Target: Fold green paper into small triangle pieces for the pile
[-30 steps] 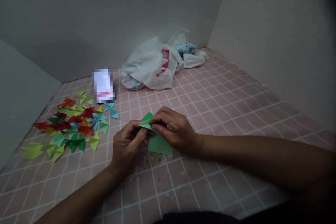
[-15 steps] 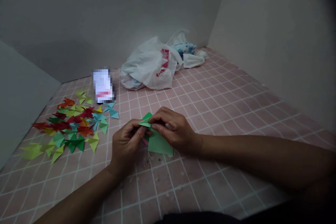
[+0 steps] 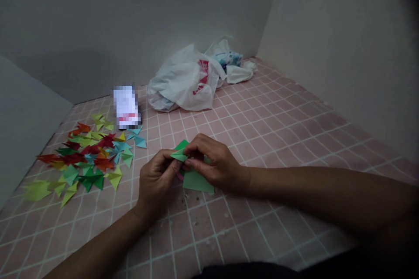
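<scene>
A small light green origami piece (image 3: pixel 178 155), partly folded to a point, is pinched between both hands near the middle of the view. My left hand (image 3: pixel 159 172) grips its left side with thumb and fingers. The fingertips of my right hand (image 3: pixel 218 161) close on its right side. Beneath them lie light green paper (image 3: pixel 198 182) and a darker green sheet (image 3: pixel 181 144), with a sliver of pink at the edge; the hands cover much of these. A pile of folded paper cranes (image 3: pixel 91 178) in red, orange, yellow, green and blue spreads to the left.
A phone (image 3: pixel 126 107) with a lit, blurred screen stands behind the cranes. A white plastic bag (image 3: pixel 183 83), a blue-patterned pack (image 3: pixel 229 59) and crumpled white material (image 3: pixel 240 74) lie near the back wall. Pink checked cloth (image 3: pixel 278 122) covers the surface; walls enclose the sides.
The view has shifted slightly. Both hands stay on the small green piece, whose pointed part looks a little wider and turned more towards me; the right fingers have moved slightly.
</scene>
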Demonstrator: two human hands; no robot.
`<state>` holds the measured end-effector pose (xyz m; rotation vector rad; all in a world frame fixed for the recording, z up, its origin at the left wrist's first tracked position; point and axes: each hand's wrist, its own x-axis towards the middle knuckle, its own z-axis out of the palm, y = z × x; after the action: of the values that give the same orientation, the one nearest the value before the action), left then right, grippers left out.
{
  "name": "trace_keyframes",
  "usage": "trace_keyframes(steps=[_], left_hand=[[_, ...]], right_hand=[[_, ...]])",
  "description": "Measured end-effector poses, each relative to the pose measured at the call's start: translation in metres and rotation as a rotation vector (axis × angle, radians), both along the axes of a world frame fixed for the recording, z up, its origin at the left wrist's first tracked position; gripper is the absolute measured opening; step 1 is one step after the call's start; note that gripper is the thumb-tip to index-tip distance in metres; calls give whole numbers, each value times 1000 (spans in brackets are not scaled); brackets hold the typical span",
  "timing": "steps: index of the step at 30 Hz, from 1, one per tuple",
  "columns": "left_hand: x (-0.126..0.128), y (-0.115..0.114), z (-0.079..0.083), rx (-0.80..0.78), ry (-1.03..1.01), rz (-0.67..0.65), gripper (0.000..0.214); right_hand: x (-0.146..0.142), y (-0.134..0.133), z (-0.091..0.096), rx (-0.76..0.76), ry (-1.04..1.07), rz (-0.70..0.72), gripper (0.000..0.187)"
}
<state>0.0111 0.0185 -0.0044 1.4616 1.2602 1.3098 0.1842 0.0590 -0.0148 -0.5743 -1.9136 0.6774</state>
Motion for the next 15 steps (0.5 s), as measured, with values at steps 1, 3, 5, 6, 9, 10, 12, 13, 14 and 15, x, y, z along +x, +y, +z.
trace_keyframes(steps=[1, 3, 5, 6, 9, 10, 12, 13, 14, 15], left_hand=[[0, 0, 0, 9, 4, 3, 6], [1, 0, 2, 37, 7, 12, 6], [2, 1, 3, 71, 11, 13, 7], [2, 2, 4, 89, 18, 10, 7], [2, 3, 3, 126, 51, 1, 7], [2, 3, 3, 130, 60, 0, 7], [2, 3, 1, 125, 62, 1, 6], [1, 3, 0, 118, 55, -3, 6], [1, 2, 0, 109, 48, -8, 5], [1, 2, -1, 103, 39, -12, 5]], right_hand=[[0, 0, 0, 0, -4, -2, 9], [0, -1, 1, 5, -13, -4, 10], [1, -1, 2, 22, -20, 1, 11], [1, -2, 2, 35, -23, 6, 10], [1, -2, 2, 80, -40, 22, 6], [1, -2, 1, 90, -42, 26, 7], [1, -1, 0, 103, -36, 33, 9], [1, -1, -1, 108, -27, 37, 11], [1, -1, -1, 114, -17, 43, 13], [1, -1, -2, 121, -8, 47, 15]])
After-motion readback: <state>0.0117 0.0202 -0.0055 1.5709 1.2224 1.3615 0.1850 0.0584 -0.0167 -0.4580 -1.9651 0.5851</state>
